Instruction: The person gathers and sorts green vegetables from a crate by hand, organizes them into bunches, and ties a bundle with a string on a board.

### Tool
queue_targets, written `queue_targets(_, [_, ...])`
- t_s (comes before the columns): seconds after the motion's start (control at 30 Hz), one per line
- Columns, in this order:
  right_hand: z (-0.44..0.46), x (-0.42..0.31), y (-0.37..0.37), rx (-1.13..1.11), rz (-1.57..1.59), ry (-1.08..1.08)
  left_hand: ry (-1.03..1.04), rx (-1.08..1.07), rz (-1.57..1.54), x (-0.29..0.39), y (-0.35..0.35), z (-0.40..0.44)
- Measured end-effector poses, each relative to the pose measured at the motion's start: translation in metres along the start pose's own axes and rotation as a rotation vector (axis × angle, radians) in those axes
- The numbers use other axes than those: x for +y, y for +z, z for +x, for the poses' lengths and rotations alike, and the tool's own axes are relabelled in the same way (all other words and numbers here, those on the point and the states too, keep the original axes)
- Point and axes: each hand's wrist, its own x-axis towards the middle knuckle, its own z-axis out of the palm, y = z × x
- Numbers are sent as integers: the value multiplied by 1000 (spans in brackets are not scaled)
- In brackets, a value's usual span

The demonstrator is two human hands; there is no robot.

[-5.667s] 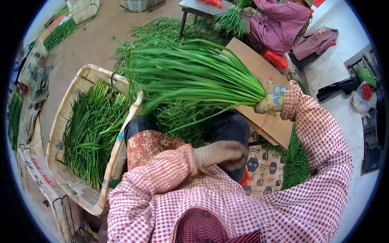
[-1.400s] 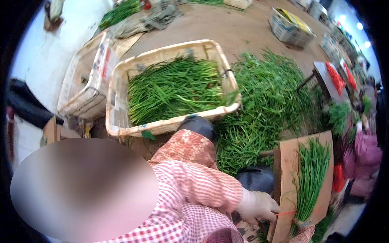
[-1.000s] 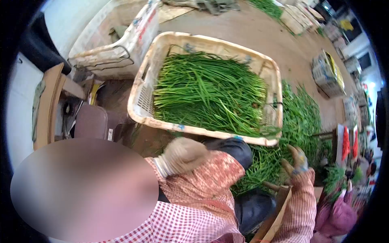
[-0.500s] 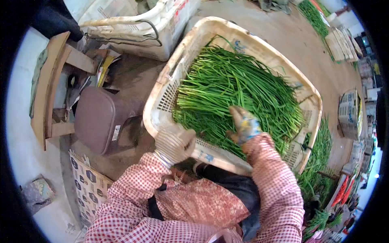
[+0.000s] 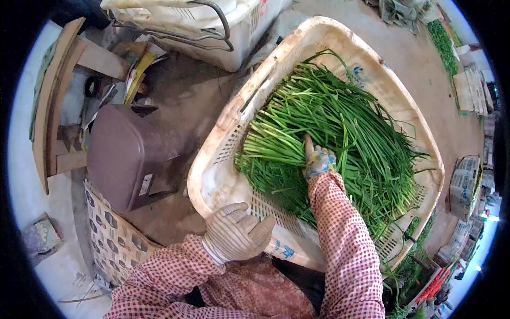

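Note:
Long green garlic chives (image 5: 366,143) lie heaped in a cream plastic basket (image 5: 209,183), their pale stem ends toward the left. My right hand (image 5: 320,161), in a blue and yellow patterned glove, is in among them, closed about some of the stems. Its thumb side shows; the other fingers are largely covered by leaves. Over the basket's near-left rim is my left hand (image 5: 239,233) in a white striped glove, its fingers curled. Whether those fingers hold the rim or anything else is hidden.
A brown stool (image 5: 119,154) stands left of the basket, near a wooden frame (image 5: 56,106). Behind is a white crate (image 5: 234,42) with a metal handle. More greens (image 5: 411,276) lie on the floor at right, with a printed cardboard sheet (image 5: 114,234) at lower left.
My right hand has shifted slightly left and deeper into the chives, and the stems beside it fan out more. My left hand has moved down and right along the near rim. The view has shifted.

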Motion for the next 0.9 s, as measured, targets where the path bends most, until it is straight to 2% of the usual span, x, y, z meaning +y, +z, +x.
queue_targets(0.03, [7, 3, 17, 86, -28, -22, 0, 2, -1, 1, 0, 1])
queue_targets(0.13, [-16, -3, -8, 38, -10, -15, -30, 11, -1, 2, -2, 4])
queue_targets(0.17, [-24, 1, -16, 43, -8, -14, -64, -50, 4, 2, -3, 5])
queue_targets(0.23, [-41, 19, -34, 44, 202, -115, -129, -162, 28, 7, -9, 12])
queue_targets(0.27, [-43, 31, -33, 62, 205, -112, -116, -152, 37, 8, -9, 14])
queue_targets(0.33, [-47, 55, -23, 201, 458, -196, -133, -103, 33, 8, -9, 18])
queue_targets(0.37, [-57, 62, -24, 281, 564, -238, -189, -196, -2, 12, -16, 23])
queue_targets(0.4, [-50, 71, -12, 306, 572, -235, -166, -188, 9, 10, -9, 22])
queue_targets(0.47, [-34, 82, 8, 497, 776, -362, -771, 264, -740, 7, 8, 31])
queue_targets(0.5, [-50, 87, 0, 499, 789, -328, -971, 334, -1110, 18, -19, 54])
queue_targets(0.53, [-46, 93, 9, 512, 799, -324, -1167, 578, -1460, 9, 3, 56])
queue_targets(0.6, [-30, 101, 35, 606, 883, -354, -1343, 432, -1826, -7, 44, 68])
queue_targets(0.63, [-66, 95, 9, 572, 883, -330, -1190, 480, -1766, -6, 70, 87])
queue_targets(0.7, [-76, 87, 14, 586, 939, -386, -1100, 444, -1876, -7, 86, 125])
queue_targets(0.73, [-81, 84, 20, 591, 984, -446, -1158, 363, -2050, -10, 84, 138])
queue_targets(0.8, [-90, 78, 27, 629, 683, -412, -876, 262, -2279, -13, 94, 152])
queue_targets(0.83, [-97, 75, 25, 605, 541, -337, -708, 133, -2295, -17, 104, 152])
queue_targets(0.87, [-110, 72, 14, 580, 398, -262, -759, -65, -2442, -18, 104, 149])
queue_targets(0.9, [-121, 73, 9, 602, 339, -289, -720, -114, -2359, -21, 107, 150])
